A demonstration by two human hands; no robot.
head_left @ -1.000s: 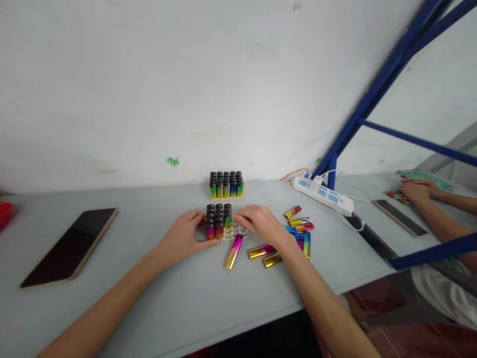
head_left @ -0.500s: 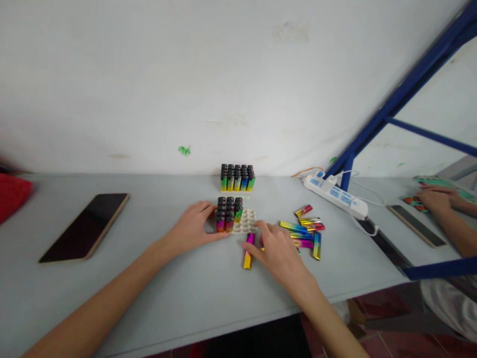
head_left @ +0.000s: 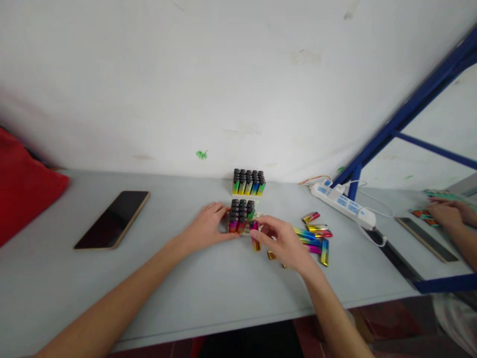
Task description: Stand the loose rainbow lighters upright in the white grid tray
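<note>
My left hand braces the left side of a white tray, its thumb along the front and its fingers behind. Black-topped lighters stand upright in rows in the tray's left part. Its right part is mostly hidden by my right hand. Between that thumb and fingers is a magenta and yellow lighter, tilted up in front of the tray. Loose shiny wrapped lighters lie in a heap to the right, partly behind the hand.
A full block of upright lighters stands near the wall. To the left are a dark phone or tablet and a red cloth. A white power strip lies right, beside a blue frame. Another person's hands work beyond it.
My right hand has taken hold of the magenta and yellow lighter that lay before the tray and raised it. My left hand stays at the tray. The whole view has shifted slightly.
</note>
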